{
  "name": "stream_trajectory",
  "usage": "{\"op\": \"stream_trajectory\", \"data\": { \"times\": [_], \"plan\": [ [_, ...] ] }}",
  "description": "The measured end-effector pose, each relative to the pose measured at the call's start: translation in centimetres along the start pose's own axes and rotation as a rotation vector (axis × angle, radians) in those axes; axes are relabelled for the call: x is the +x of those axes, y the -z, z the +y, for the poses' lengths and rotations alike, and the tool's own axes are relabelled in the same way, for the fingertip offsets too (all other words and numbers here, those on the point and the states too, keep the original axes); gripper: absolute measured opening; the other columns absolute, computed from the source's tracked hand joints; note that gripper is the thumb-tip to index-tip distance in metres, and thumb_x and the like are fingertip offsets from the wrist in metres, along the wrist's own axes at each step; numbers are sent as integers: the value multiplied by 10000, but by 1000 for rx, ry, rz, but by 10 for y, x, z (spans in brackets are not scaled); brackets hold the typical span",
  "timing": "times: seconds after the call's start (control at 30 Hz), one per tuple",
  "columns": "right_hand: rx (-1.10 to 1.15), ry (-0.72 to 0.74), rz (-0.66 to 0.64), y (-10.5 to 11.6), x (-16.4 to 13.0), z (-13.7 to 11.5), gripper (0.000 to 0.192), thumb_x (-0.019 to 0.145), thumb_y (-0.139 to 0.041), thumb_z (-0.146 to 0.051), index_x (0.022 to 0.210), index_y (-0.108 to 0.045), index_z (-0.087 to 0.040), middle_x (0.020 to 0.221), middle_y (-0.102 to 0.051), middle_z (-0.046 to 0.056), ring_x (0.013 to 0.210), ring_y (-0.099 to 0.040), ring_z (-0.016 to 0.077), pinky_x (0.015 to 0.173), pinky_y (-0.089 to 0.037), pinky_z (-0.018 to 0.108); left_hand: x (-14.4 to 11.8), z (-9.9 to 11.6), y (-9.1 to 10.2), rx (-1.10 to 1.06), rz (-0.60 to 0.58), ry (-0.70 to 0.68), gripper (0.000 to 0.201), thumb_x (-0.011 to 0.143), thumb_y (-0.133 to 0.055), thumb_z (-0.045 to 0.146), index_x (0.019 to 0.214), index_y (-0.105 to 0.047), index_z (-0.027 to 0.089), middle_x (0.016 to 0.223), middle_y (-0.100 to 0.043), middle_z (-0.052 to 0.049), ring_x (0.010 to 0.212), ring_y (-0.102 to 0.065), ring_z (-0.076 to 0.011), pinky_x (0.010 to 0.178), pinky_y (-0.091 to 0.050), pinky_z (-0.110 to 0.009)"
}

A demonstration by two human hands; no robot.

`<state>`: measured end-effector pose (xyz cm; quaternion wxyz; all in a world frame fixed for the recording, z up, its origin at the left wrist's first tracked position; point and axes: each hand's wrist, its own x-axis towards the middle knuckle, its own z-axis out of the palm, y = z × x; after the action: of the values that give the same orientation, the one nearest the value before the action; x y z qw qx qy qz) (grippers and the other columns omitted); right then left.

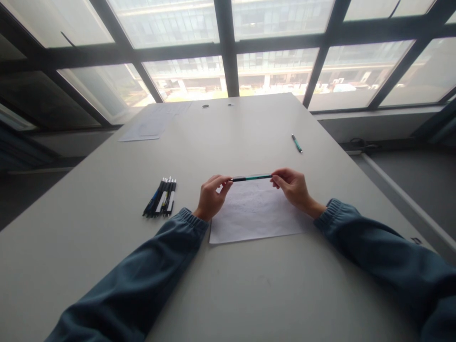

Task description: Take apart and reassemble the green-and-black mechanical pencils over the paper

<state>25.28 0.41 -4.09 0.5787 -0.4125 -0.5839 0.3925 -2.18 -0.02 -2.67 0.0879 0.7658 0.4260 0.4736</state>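
Right now both hands are holding a green pen [251,178] level between them, just above a white sheet of paper [254,216] that is lying on the grey worktop [249,289]. The left hand [211,197] is pinching the pen's dark left end with its fingers [223,183] closed on it, and the right hand [294,186] is gripping the right end the same way, its fingers [276,179] curled around the tip. The pen is running left to right, roughly parallel to the near edge of the worktop. To the left of the left hand, a bundle of pens [161,198] is lying side by side. Farther off to the right, a second green pen [297,143] is resting alone. At the far left corner, another sheet [151,124] is lying flat near the windows [278,71].
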Motion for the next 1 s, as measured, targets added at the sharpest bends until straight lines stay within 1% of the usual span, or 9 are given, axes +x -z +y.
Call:
{"op": "stream_trajectory", "data": {
  "times": [0.53,0.83,1.0],
  "plan": [
    [-12,-10,-5,1,0,2,297,836,-738,-462,869,-699,-170,717,-721,41,567,-619,131,537,-507,270,-2,-4,-1,-17,-11,24,157,942,-643,320,955,-730,189,825,-721,-37,723,-627,-137,688,-499,-261],
    [-12,4,1,0,-1,-1,259,853,-732,-423,857,-700,-166,702,-711,33,554,-607,117,524,-490,250,-1,0,0,-24,-26,33,195,955,-620,345,930,-723,182,799,-720,-38,705,-620,-136,688,-495,-266],
    [-32,-3,4,0,-1,-2,307,843,-729,-475,852,-698,-169,699,-712,36,555,-610,128,526,-501,264,-1,0,0,-35,-36,48,209,959,-610,359,932,-721,184,805,-724,-43,725,-627,-143,695,-495,-272]
  ]
}}
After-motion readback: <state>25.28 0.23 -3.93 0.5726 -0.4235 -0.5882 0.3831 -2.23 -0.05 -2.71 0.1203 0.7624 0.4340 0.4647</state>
